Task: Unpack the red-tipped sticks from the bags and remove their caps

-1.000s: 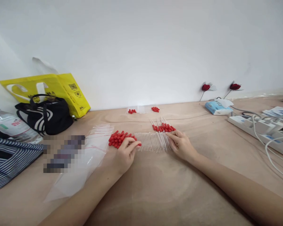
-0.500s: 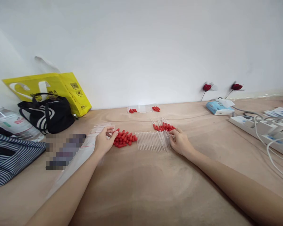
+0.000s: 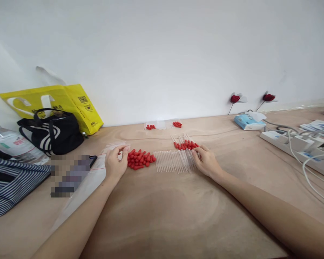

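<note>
My left hand point(image 3: 116, 161) is at the left edge of a pile of red rubber dropper bulbs point(image 3: 138, 160), over clear plastic bags point(image 3: 98, 169). Its thumb and fingertips come together; I cannot make out what, if anything, is between them. A row of clear thin dropper tubes point(image 3: 172, 162) lies side by side to the right of the pile. At the row's right end, my right hand point(image 3: 206, 162) has its fingers closed on the top of a tube. Just behind the row lie several tubes fitted with red bulbs point(image 3: 185, 144), partly covered by the right fingers.
By the wall, a clear bag point(image 3: 162, 124) holds small groups of red bulbs. On the left are a yellow bag point(image 3: 89, 111), a black bag point(image 3: 66, 131), a bottle point(image 3: 18, 142) and a striped bag point(image 3: 16, 183). Tissues point(image 3: 250, 121) and a power strip point(image 3: 299, 149) with cables stand right.
My left hand has drawn back a little from the bulb pile, its fingertips coming closer together. My right hand stays at the tubes' right end. The whole view has shifted slightly.
</note>
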The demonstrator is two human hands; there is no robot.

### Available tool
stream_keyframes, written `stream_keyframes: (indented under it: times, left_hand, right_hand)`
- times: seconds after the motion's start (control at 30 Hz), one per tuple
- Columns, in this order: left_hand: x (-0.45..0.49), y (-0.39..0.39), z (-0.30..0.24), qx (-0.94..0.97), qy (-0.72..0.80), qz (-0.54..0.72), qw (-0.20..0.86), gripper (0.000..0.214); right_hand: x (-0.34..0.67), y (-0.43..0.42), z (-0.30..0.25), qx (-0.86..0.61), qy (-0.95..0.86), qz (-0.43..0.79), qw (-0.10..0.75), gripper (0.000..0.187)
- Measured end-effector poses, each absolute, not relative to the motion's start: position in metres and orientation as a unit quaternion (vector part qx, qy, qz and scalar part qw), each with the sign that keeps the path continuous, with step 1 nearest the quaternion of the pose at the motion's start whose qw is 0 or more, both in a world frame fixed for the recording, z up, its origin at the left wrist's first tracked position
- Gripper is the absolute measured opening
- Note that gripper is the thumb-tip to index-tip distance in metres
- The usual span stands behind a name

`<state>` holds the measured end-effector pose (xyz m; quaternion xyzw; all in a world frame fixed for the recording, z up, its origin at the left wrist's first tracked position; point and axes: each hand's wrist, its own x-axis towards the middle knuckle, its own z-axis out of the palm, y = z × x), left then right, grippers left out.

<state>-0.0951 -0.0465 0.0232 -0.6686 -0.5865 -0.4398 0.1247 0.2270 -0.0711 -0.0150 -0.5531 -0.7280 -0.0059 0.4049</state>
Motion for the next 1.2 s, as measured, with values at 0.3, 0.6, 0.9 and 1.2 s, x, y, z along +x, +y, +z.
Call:
stream_keyframes:
  times: [0.3, 0.6, 0.9, 1.2]
  left_hand:
    - [-0.038, -0.089, 0.015, -0.885, -0.279, -0.351, 0.121, 0.007]
    - [-0.031, -0.090, 0.007, -0.910, -0.249, -0.327, 0.061, 0.008]
    - [-0.032, -0.090, 0.006, -0.915, -0.246, -0.316, 0.049, 0.009]
    - [-0.026, -0.087, 0.017, -0.868, -0.326, -0.367, 0.071, 0.018]
  right_hand:
    - [0.245, -0.029, -0.001, -0.691, -0.648, 0.027, 0.318, 0.023]
    - [0.233, -0.025, 0.001, -0.687, -0.690, -0.070, 0.216, 0.025]
    - [0.230, -0.020, -0.007, -0.607, -0.737, -0.190, 0.226, 0.026]
    - [0.215, -0.064, 0.007, -0.475, -0.745, -0.189, 0.428, 0.019]
